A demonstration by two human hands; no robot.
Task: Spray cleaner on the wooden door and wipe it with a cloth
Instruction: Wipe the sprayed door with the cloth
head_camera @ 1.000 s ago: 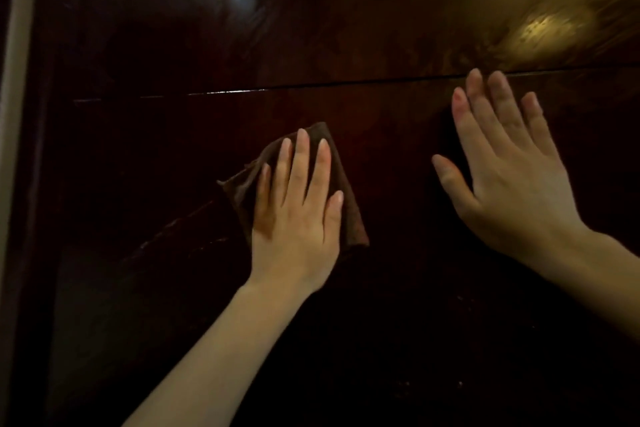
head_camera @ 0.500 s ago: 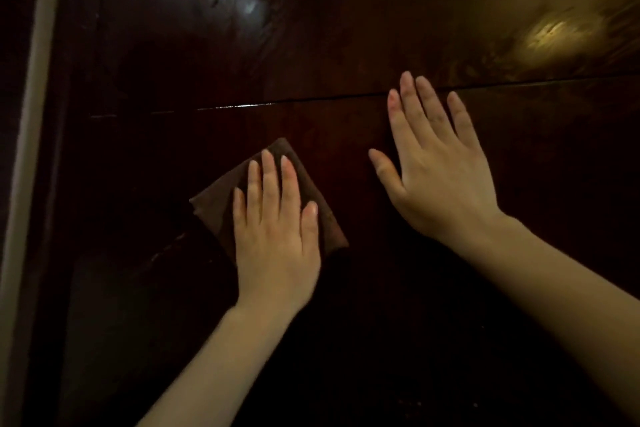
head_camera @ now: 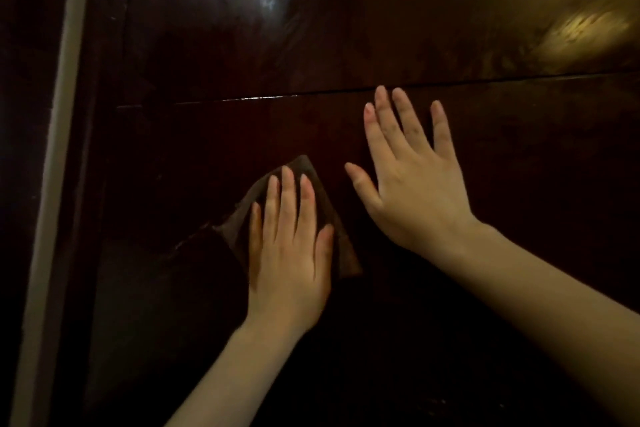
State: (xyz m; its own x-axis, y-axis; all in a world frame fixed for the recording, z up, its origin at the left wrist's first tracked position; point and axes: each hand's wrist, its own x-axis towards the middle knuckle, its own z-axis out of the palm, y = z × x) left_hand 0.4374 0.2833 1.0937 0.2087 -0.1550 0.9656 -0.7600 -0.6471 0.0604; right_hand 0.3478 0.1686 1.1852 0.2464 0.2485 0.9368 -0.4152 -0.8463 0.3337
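Cloth (head_camera: 237, 236), dark brown and folded, lies flat against the wooden door (head_camera: 346, 28), below the horizontal groove (head_camera: 277, 97) that crosses the panel. The left hand (head_camera: 289, 253) presses on it with straight fingers; its grip is spread and pinches nothing. The right hand (head_camera: 415, 191) rests flat on the bare wood, also below the groove, with its fingertips (head_camera: 381, 94) reaching up to it; this grip is spread too. Above the groove the varnish shows bright reflections. A pale frame strip (head_camera: 59, 149) stands left of the groove's end.
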